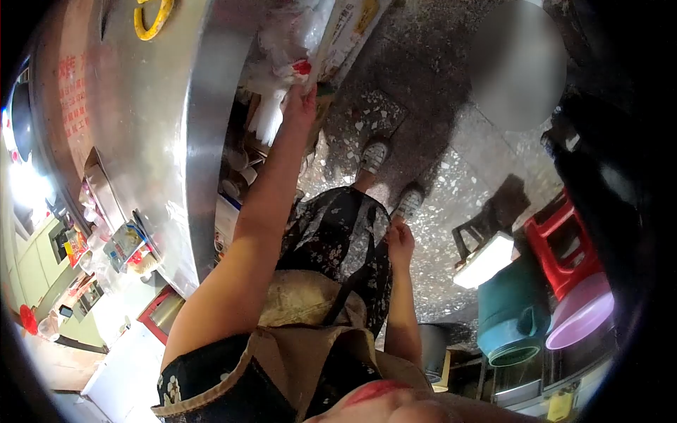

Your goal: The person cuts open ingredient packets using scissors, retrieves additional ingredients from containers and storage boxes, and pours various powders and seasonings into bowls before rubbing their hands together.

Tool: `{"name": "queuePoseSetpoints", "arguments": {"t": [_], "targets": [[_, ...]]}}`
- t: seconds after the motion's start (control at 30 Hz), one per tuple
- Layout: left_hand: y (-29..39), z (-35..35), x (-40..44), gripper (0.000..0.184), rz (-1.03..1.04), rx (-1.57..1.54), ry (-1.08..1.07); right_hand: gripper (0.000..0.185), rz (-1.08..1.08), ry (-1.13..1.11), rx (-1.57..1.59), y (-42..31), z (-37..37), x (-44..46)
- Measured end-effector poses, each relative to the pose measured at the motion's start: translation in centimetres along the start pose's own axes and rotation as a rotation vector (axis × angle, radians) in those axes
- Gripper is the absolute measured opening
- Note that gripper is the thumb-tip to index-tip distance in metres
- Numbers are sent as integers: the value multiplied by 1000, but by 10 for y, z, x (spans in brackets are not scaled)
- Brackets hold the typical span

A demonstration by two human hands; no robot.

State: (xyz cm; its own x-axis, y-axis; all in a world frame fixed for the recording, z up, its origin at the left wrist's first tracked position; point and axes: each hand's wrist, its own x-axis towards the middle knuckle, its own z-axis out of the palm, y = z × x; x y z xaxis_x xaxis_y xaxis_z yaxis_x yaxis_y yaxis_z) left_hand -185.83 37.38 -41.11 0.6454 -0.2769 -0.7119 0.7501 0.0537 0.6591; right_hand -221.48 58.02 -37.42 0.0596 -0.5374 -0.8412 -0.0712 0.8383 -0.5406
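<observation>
My left hand (300, 104) reaches below the edge of the steel counter, its fingers closed at a bunch of clear plastic bags (271, 116). A small red piece (302, 67) shows on the plastic just beyond the fingertips. More crumpled clear plastic (289, 32) lies past it, beside a printed carton (345, 28). Close to my dark patterned trousers (338, 233) hangs my right hand (400, 243), its fingers curled in, with no object visible in them.
The steel counter (151, 99) runs along my left, with a yellow ring-shaped thing (151, 25) and small packages on it. On the speckled floor (451, 169) to my right stand a red stool (568, 243), a green bin (511, 310) and a pink basin (582, 310).
</observation>
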Motion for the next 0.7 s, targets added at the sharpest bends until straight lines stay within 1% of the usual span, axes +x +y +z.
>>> {"name": "queuePoseSetpoints", "arguments": {"t": [0.1, 0.17, 0.2, 0.23, 0.27, 0.3, 0.33, 0.4, 0.43, 0.5, 0.63, 0.7], "targets": [[8, 3, -1, 22, 45, -19, -47, 15, -23, -39, 30, 4, -5, -3], [24, 9, -1, 25, 29, -28, 119, 15, -6, -6, 57, 11, -6, -5], [31, 1, 9, 25, 21, -25, 119, 14, 8, 25, 82, 16, -7, -7], [39, -12, 26, 26, -52, -29, -55, 14, 9, 32, 82, 22, -10, -7], [46, -19, 36, 27, -124, -34, -231, 14, 5, 35, -11, 29, -12, -7], [49, -20, 34, 29, -254, -111, -249, 16, 0, 38, -104, 27, -12, -8], [51, -24, 35, 29, -262, -107, -248, 16, 5, 45, -102, 25, -14, -11], [54, -27, 40, 32, -352, -87, -544, 14, 48, 22, -29, 20, -15, -15], [53, -25, 45, 32, -356, -89, -549, 14, 45, 28, -29, 18, -13, -15], [49, -20, 56, 34, -131, 17, -184, 13, 131, 63, 66, 15, -11, -17], [51, -21, 75, 35, -209, 24, -240, 14, 95, 96, 140, 18, -9, -20], [50, -17, 72, 31, -303, -113, -111, 13, 105, 93, 54, 11, -10, -22]]}}
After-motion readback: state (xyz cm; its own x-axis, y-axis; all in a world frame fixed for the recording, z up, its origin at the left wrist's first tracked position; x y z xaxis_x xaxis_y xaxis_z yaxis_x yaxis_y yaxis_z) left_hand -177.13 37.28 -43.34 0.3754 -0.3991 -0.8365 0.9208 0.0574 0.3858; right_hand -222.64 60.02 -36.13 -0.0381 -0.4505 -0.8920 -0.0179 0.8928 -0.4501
